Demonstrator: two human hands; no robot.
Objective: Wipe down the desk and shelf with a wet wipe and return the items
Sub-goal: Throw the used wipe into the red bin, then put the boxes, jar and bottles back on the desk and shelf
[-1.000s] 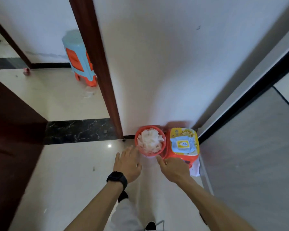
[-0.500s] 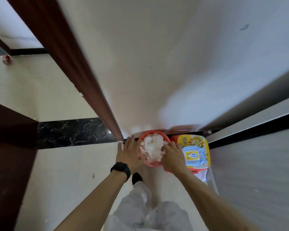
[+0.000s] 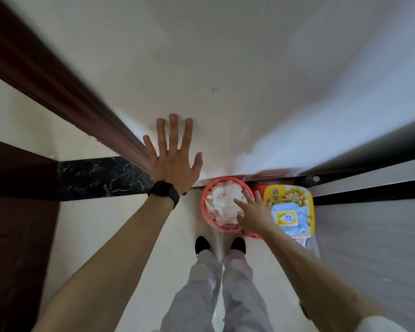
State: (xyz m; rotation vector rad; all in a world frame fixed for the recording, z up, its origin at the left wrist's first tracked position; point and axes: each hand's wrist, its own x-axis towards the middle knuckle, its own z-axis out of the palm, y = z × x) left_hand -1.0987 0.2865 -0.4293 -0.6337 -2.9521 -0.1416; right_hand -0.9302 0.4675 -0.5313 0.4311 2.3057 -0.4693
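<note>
Head view: left hand (image 3: 173,164) spread flat against white wall (image 3: 225,68), up-left of red basket (image 3: 205,213); right hand (image 3: 254,214), fingers extended, touches crumpled white wipes (image 3: 223,202) heaped inside the basket. Yellow wet-wipe pack (image 3: 289,212) lies just right of the basket, with a blue flap label; printed characters too blurred to read.

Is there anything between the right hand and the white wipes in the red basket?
Nothing visible stands in the way. The red basket is open on top, and the right hand reaches over the white wipes; its fingers seem to touch them. The left hand lies flat on the wall, off to the side.
</note>
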